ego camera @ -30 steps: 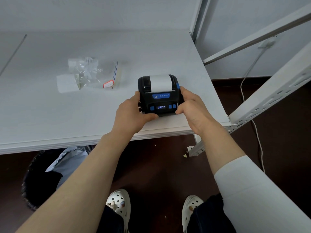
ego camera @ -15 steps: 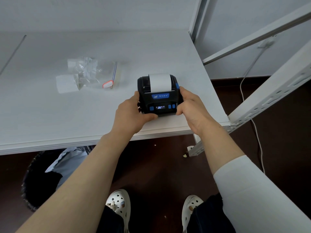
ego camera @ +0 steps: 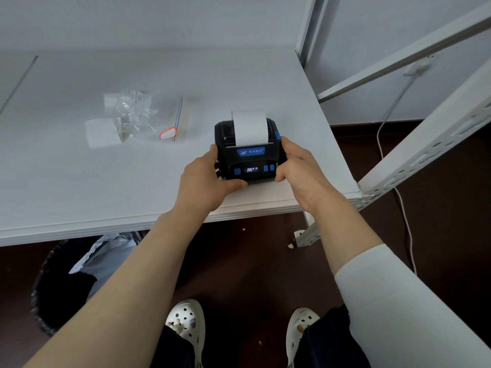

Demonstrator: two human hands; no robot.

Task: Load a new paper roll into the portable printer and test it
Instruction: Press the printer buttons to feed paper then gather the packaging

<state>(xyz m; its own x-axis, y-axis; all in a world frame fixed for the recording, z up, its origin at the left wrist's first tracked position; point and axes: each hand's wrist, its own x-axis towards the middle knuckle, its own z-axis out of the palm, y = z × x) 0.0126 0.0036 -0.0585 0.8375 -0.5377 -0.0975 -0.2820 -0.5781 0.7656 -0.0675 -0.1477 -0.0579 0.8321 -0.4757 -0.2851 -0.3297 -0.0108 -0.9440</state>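
A black portable printer with blue buttons and a lit small display stands near the front right corner of the white table. A strip of white paper sticks up out of its top slot. My left hand grips the printer's left side, thumb along its front bottom edge. On the other side, my right hand holds it, fingers curled round the side and thumb at the front corner.
A clear zip bag with white paper pieces and a white paper slip lie on the table to the left. A white metal rack frame rises at the right, with a cable. A dark bin is under the table.
The white paper strip has fed further out of the printer's slot and now stands taller. Both hands keep their hold on the printer.
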